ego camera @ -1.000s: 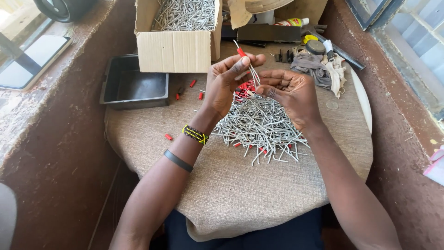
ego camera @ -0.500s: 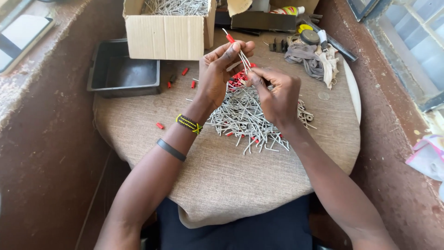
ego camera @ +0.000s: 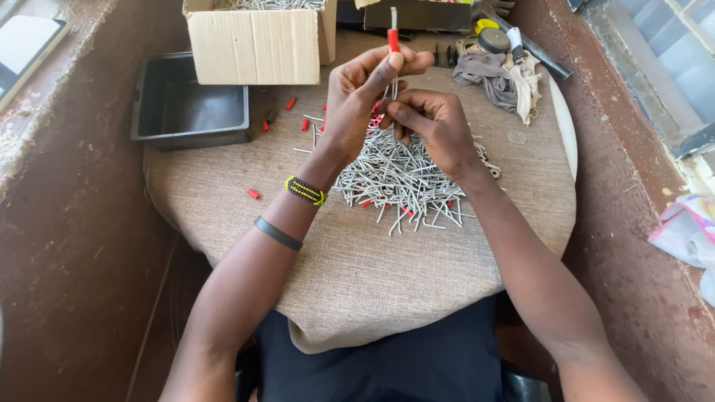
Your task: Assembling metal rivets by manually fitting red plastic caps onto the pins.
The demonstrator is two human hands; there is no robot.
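A person sits at a round table covered in coarse tan cloth (ego camera: 387,260), seen from above, with both bare forearms reaching forward over it. The left hand (ego camera: 357,100), whose wrist wears a yellow-and-black beaded band and a dark band, is raised just beyond a loose heap of thin grey metal pins (ego camera: 406,175) lying at the middle of the cloth. Its thumb and forefinger are pinched closed on a thin grey metal pin with a short red plastic sleeve (ego camera: 392,33), held upright above the heap. The right hand (ego camera: 436,126) sits close against the left, directly over the heap, fingers curled inward with the fingertips meeting near the lower end of that same pin; whether they actually clamp it cannot be told. Small red plastic sleeves (ego camera: 296,112) lie scattered on the cloth to the left of the heap. Beyond the heap stands an open brown cardboard box (ego camera: 257,45) filled with more grey pins, and to the left of the box rests a shallow dark plastic tray (ego camera: 190,104). To the right beyond the heap lies a bunched grey-and-cream rag (ego camera: 499,74).
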